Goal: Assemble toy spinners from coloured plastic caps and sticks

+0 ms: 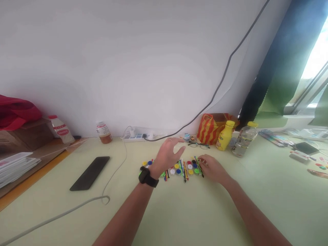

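Note:
My left hand (167,155), with a black watch (148,176) on its wrist, is above the middle of a row of small coloured parts. Its thumb and fingers are apart with nothing between them. On the right, the fingers of my right hand (211,167) are curled against a bundle of thin coloured plastic sticks (198,166) with arrow-like ends. Between the hands lie another bundle of sticks (183,171) and small round discs with coloured tops, such as a blue disc (178,172) and a yellow disc (191,172). My left hand and wrist hide part of the row.
Behind the row are eyeglasses (198,145), a power strip (135,137) and a striped bag (206,130). A yellow bottle (224,136) and a clear bottle (243,140) stand at right. A black phone-like slab (89,173) and a white cable (74,205) lie at left.

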`<action>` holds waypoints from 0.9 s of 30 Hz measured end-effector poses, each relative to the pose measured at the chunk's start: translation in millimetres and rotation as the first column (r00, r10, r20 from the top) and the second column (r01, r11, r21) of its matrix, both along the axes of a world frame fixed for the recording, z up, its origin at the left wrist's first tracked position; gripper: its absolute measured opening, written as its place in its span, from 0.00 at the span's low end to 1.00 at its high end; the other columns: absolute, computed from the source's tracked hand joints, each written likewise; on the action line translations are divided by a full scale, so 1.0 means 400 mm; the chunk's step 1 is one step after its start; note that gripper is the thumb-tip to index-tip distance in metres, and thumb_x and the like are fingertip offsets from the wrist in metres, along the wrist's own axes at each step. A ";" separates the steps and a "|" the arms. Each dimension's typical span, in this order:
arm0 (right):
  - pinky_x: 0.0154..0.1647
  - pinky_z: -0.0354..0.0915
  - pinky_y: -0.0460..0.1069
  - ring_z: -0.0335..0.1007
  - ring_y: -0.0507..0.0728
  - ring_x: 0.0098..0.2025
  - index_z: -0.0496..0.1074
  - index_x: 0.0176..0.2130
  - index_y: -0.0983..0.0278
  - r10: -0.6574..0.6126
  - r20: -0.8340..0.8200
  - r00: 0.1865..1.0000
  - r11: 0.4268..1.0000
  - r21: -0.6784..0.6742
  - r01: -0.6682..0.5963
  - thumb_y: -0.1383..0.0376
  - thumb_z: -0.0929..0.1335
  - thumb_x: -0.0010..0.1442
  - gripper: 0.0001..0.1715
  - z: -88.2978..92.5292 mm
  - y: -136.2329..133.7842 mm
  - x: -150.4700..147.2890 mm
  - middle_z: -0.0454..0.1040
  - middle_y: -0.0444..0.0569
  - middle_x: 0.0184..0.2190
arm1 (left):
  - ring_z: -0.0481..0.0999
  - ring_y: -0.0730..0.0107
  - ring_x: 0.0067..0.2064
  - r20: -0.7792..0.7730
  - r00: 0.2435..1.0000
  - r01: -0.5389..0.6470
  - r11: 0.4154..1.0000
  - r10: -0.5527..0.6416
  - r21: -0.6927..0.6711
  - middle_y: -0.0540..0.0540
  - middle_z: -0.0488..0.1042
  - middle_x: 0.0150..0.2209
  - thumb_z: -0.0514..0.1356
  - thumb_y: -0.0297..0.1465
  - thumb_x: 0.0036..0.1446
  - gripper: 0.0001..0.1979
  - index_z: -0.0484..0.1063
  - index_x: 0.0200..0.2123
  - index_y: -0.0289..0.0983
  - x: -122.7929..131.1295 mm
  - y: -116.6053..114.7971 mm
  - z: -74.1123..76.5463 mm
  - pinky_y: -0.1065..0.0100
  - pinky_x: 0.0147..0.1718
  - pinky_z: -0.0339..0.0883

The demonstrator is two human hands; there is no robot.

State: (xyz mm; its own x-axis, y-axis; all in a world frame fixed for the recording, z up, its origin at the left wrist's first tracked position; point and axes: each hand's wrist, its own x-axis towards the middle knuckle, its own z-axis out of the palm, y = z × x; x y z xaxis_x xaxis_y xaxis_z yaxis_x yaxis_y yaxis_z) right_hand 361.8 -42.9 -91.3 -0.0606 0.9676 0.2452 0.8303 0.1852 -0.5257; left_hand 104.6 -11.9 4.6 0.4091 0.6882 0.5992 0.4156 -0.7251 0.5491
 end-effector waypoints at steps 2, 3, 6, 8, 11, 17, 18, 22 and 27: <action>0.55 0.69 0.59 0.73 0.64 0.54 0.76 0.53 0.60 0.052 0.002 0.999 0.998 0.024 -0.052 0.56 0.64 0.68 0.20 0.002 -0.011 -0.017 0.78 0.55 0.51 | 0.75 0.56 0.56 0.032 0.999 -0.038 0.999 0.038 -0.009 0.45 0.79 0.51 0.59 0.35 0.68 0.11 0.77 0.50 0.43 -0.006 -0.032 0.004 0.56 0.57 0.66; 0.60 0.67 0.60 0.71 0.65 0.59 0.75 0.56 0.58 0.082 0.004 0.997 0.996 0.037 -0.082 0.53 0.64 0.69 0.23 0.002 -0.018 -0.028 0.76 0.55 0.56 | 0.76 0.57 0.54 0.040 0.998 -0.046 0.999 0.046 -0.013 0.45 0.80 0.50 0.59 0.35 0.68 0.10 0.77 0.48 0.43 -0.009 -0.055 -0.002 0.56 0.56 0.67; 0.71 0.56 0.63 0.59 0.65 0.70 0.68 0.66 0.55 0.162 0.046 0.986 0.986 0.038 -0.164 0.48 0.63 0.70 0.31 -0.004 -0.041 -0.065 0.66 0.52 0.68 | 0.76 0.58 0.50 -0.062 0.997 0.049 0.998 -0.051 -0.030 0.45 0.80 0.46 0.58 0.33 0.68 0.08 0.76 0.47 0.43 -0.026 -0.147 -0.042 0.59 0.52 0.68; 0.74 0.48 0.63 0.53 0.64 0.73 0.63 0.70 0.56 0.214 0.088 0.973 0.977 0.003 -0.215 0.48 0.60 0.72 0.33 -0.009 -0.052 -0.086 0.60 0.51 0.71 | 0.75 0.58 0.49 -0.197 0.966 0.167 0.986 -0.168 -0.024 0.45 0.79 0.44 0.57 0.31 0.68 0.08 0.76 0.46 0.42 -0.049 -0.209 -0.079 0.58 0.51 0.67; 0.76 0.44 0.63 0.49 0.61 0.75 0.57 0.73 0.56 0.260 0.110 0.959 0.966 -0.038 -0.257 0.50 0.56 0.74 0.33 -0.012 -0.059 -0.102 0.56 0.49 0.73 | 0.74 0.57 0.50 -0.354 0.881 0.312 0.948 -0.313 -0.063 0.44 0.79 0.44 0.59 0.31 0.66 0.08 0.75 0.48 0.41 -0.096 -0.273 -0.127 0.58 0.52 0.67; 0.77 0.42 0.64 0.45 0.60 0.76 0.53 0.74 0.55 0.247 0.060 0.967 0.969 -0.026 -0.246 0.49 0.54 0.75 0.35 -0.016 -0.047 -0.096 0.51 0.47 0.75 | 0.73 0.59 0.50 -0.376 0.870 0.278 0.947 -0.320 -0.163 0.45 0.79 0.45 0.58 0.28 0.66 0.07 0.74 0.45 0.41 -0.158 -0.283 -0.160 0.59 0.52 0.67; 0.77 0.42 0.63 0.44 0.61 0.76 0.53 0.74 0.55 0.215 0.034 0.976 0.976 -0.019 -0.215 0.48 0.54 0.74 0.36 -0.018 -0.045 -0.092 0.50 0.48 0.75 | 0.73 0.58 0.50 -0.364 0.877 0.267 0.949 -0.312 -0.170 0.44 0.79 0.45 0.57 0.28 0.67 0.07 0.74 0.46 0.40 -0.160 -0.280 -0.161 0.60 0.52 0.68; 0.77 0.44 0.63 0.43 0.62 0.76 0.53 0.74 0.60 0.012 -0.057 0.998 0.997 -0.079 -0.016 0.45 0.53 0.73 0.40 -0.034 -0.037 -0.075 0.50 0.51 0.75 | 0.73 0.59 0.49 -0.344 0.882 0.276 0.945 -0.322 -0.176 0.44 0.78 0.44 0.58 0.28 0.66 0.07 0.75 0.44 0.40 -0.157 -0.273 -0.168 0.60 0.51 0.68; 0.77 0.36 0.63 0.36 0.61 0.77 0.45 0.76 0.66 -0.017 0.024 1.000 0.981 -0.191 0.022 0.41 0.48 0.72 0.47 -0.054 -0.031 -0.092 0.46 0.52 0.76 | 0.74 0.60 0.48 -0.344 0.877 0.294 0.941 -0.335 -0.166 0.45 0.78 0.44 0.59 0.27 0.65 0.06 0.75 0.43 0.40 -0.155 -0.272 -0.179 0.61 0.50 0.68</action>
